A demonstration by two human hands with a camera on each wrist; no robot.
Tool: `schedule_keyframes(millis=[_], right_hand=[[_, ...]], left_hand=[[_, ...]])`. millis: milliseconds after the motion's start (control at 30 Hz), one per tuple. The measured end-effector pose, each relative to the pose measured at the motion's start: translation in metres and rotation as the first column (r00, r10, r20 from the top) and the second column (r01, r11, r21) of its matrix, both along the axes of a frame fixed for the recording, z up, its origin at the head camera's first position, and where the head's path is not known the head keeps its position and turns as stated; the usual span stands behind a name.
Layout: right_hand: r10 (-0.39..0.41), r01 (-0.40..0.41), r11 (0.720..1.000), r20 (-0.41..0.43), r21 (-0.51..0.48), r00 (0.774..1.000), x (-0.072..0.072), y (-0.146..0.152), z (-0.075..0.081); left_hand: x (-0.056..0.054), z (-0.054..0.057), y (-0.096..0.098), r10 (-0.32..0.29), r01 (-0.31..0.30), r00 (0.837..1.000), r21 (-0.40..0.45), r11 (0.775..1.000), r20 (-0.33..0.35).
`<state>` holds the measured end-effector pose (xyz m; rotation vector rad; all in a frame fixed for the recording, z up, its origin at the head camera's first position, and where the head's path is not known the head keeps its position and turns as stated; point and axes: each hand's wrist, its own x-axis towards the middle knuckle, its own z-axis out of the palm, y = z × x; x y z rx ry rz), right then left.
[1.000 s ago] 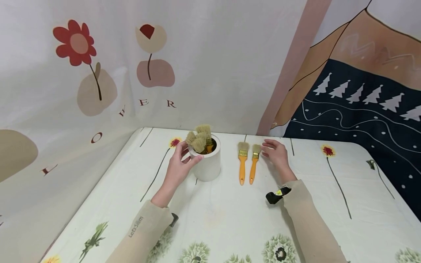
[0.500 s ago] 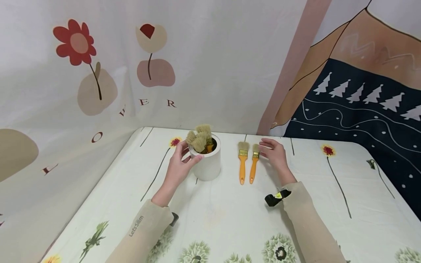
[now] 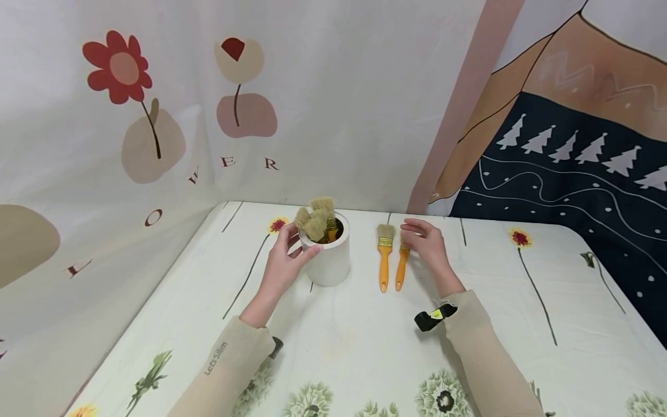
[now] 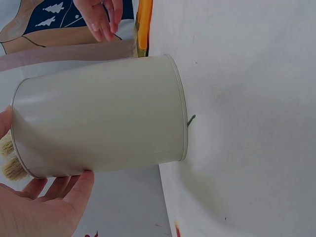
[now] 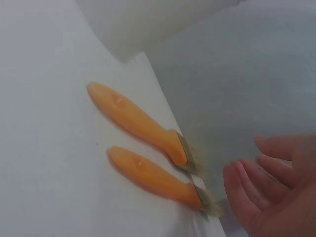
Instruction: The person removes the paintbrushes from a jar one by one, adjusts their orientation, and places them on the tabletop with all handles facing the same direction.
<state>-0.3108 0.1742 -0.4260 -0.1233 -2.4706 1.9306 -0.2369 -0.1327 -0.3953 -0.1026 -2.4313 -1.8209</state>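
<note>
My left hand [image 3: 281,266] holds a white cylindrical pot [image 3: 330,269] near its rim, thumb on the near side and fingers around the left. Several paintbrushes [image 3: 315,225] stand in the pot, bristles up; their handles are mostly hidden inside. To its right, a larger orange-handled paintbrush [image 3: 384,263] lies on the table beside a smaller paintbrush [image 3: 402,269], both bristles away from me. Over the smaller brush's bristle end hovers my right hand [image 3: 428,246]. The right wrist view shows its loosely bent fingers [image 5: 242,185] apart from both brushes, holding nothing.
A white flower-printed cloth [image 3: 344,347] covers the table. Behind it hangs a pale curtain [image 3: 339,116] with printed flowers, and a dark tree-printed cloth [image 3: 563,191] on the right. A black wrist strap [image 3: 435,317] sits at my right cuff.
My right hand has moved left, from beside the smaller paintbrush to over its bristles. My left hand and the pot have stayed in place.
</note>
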Motion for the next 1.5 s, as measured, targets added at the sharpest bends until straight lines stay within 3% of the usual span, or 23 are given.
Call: schedule_keyframes(millis=[700, 1133, 1500], right_hand=[[0.105, -0.109, 0.993, -0.091, -0.037, 0.99, 0.015, -0.033, 0.024], [0.143, -0.146, 0.989, -0.138, -0.008, 0.98, 0.026, -0.05, 0.037], [0.205, -0.214, 0.977, -0.187, -0.029, 0.961, 0.033, -0.059, 0.05]], left_hand=[[-0.002, -0.001, -0.001, 0.0, 0.0, 1.0, -0.004, 1.0, 0.005], [-0.002, -0.001, 0.0, 0.0, 0.0, 1.0, 0.002, 1.0, 0.004], [-0.002, -0.001, 0.0, 0.002, -0.002, 1.0, 0.006, 1.0, 0.007]])
